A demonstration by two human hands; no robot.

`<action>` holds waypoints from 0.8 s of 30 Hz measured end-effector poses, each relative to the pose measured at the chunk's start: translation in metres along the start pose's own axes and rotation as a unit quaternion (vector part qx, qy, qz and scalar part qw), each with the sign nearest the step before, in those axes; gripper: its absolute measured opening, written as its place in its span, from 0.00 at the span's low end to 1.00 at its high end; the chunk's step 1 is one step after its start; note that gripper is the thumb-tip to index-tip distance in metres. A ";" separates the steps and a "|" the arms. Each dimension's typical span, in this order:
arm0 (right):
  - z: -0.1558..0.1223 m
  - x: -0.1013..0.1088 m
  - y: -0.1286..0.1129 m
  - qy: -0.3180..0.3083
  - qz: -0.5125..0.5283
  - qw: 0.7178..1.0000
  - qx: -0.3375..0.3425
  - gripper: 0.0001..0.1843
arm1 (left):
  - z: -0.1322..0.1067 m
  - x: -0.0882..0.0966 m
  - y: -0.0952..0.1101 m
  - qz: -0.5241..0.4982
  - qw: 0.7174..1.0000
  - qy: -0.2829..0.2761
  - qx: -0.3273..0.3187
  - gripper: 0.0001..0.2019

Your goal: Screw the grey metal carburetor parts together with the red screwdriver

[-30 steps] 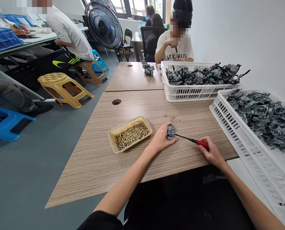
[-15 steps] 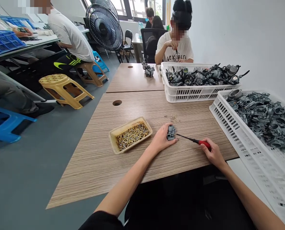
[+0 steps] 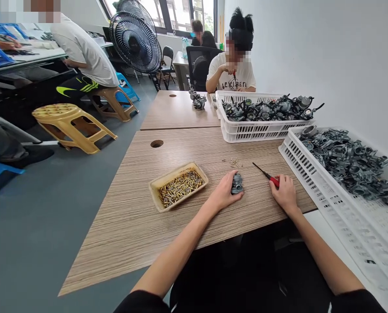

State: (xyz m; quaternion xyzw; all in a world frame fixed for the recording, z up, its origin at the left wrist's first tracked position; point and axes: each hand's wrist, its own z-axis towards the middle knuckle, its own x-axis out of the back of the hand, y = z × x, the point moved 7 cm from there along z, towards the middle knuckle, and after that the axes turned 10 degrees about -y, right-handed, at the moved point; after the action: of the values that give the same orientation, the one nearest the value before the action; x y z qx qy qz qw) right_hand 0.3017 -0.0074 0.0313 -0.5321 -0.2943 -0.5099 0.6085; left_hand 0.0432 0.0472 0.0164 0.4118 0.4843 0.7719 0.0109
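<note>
Grey metal carburettor body (image 3: 236, 184) in the curled left hand (image 3: 225, 194), red-handled screwdriver (image 3: 266, 175) in the closed right hand (image 3: 282, 193).

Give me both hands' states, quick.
Left hand: closed on the small grey metal carburettor part.
Right hand: closed on the red-handled screwdriver.

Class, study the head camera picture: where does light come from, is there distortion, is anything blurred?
Head view: daylight from the far windows; wide-angle stretch splays the white basket at the right edge; left hand and metal part look sharp.
</note>
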 end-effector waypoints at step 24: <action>0.009 -0.034 -0.111 -0.164 0.236 0.957 0.047 0.14 | 0.002 -0.018 -0.026 -0.094 0.995 -0.032 0.015 0.23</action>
State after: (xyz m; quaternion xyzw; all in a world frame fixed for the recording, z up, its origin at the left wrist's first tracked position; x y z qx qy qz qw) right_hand 0.1897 0.0212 0.0415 -0.6334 -0.2797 -0.2429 0.6794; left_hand 0.0469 0.0549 -0.0144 0.3889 0.5315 0.7468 0.0924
